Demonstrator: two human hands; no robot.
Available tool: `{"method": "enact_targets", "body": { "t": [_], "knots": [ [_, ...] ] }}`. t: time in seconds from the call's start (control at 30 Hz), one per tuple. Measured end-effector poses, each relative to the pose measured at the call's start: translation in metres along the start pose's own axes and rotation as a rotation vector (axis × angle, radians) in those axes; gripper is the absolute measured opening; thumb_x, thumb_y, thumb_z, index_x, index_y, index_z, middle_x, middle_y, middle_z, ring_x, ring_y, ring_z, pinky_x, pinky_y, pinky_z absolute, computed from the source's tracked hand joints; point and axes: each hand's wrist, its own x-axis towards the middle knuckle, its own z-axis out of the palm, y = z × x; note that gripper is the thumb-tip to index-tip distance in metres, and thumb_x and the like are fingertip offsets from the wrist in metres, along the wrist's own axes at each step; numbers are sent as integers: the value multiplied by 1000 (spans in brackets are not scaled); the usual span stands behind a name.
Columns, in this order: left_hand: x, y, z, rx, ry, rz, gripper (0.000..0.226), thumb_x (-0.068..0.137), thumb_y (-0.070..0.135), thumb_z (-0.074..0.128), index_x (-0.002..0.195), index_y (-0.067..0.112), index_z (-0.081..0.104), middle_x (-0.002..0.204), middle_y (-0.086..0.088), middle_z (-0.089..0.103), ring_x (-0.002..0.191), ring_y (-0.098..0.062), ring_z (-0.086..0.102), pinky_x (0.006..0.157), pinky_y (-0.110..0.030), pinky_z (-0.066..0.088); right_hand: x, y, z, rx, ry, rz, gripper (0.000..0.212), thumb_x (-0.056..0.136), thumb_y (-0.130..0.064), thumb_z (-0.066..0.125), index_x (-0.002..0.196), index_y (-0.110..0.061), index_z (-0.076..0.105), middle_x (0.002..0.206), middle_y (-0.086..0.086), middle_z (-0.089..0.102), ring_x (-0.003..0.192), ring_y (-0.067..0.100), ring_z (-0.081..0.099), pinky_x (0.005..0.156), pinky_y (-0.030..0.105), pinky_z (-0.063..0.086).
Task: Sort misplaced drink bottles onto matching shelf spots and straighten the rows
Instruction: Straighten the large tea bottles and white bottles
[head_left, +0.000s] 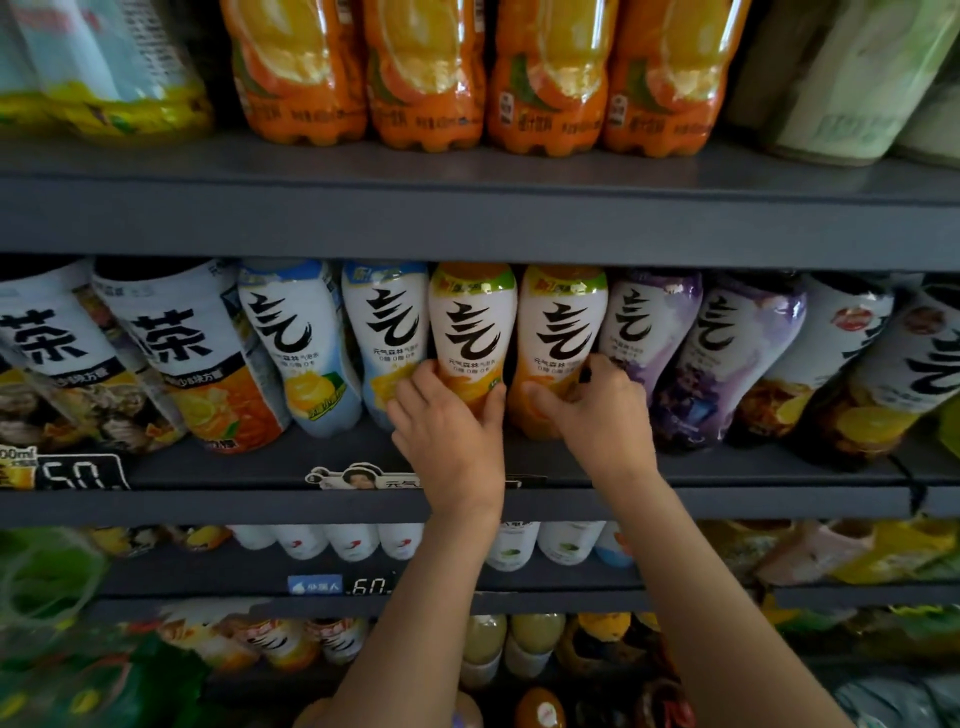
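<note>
Fingers (415, 387) grip orange bottles (472, 332), dark shelf (727, 467); lower rows blurry.

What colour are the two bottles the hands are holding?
Orange bottles with white labels and black lettering, in the head view.

A shop's drinks aisle is shown. Dark grey metal shelves (467, 218) are stacked one above another, and each is packed with rows of bottled drinks grouped by kind: orange juice bottles (426, 78) on the top shelf, white-labelled sparkling water bottles (384, 322) with purple-labelled bottles (727, 353) in the same row below. A price tag (83, 473) is fixed to a shelf edge, and a second price label (337, 585) is seen on the shelf beneath.
</note>
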Motion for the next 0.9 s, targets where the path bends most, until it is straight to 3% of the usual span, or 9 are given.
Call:
{"method": "enact_targets", "body": {
  "t": [0.17, 0.67, 0.8, 0.9],
  "knots": [
    [0, -4, -1, 57, -41, 45, 68, 80, 36, 69, 135, 10, 39, 131, -12, 39, 124, -28, 33, 97, -41, 33, -11, -7, 10, -123, 105, 73, 55, 80, -50, 67, 112, -7, 52, 105, 12, 63, 100, 31, 59, 77, 39, 47],
    [-7, -4, -9, 63, -68, 86, 62, 83, 33, 67, 132, 5, 43, 123, -14, 42, 118, -28, 37, 96, -37, 34, -12, 1, 2, -71, 46, 50, 48, 78, -43, 71, 105, -6, 55, 100, 12, 64, 93, 30, 62, 79, 46, 52],
    [-7, -10, -14, -29, -92, 156, 66, 80, 31, 70, 134, 7, 42, 129, -13, 40, 123, -25, 35, 102, -31, 31, -11, 1, 3, -57, 29, 80, 50, 77, -44, 70, 108, -8, 54, 102, 10, 64, 95, 29, 61, 80, 45, 52],
    [-8, -29, -30, -129, -30, 177, 61, 83, 34, 66, 134, 9, 42, 129, -9, 41, 118, -17, 40, 99, -27, 34, -25, 4, -1, -61, 158, 36, 43, 81, -45, 65, 108, -11, 58, 83, 3, 66, 82, 25, 63, 72, 42, 53]
  ]
}}
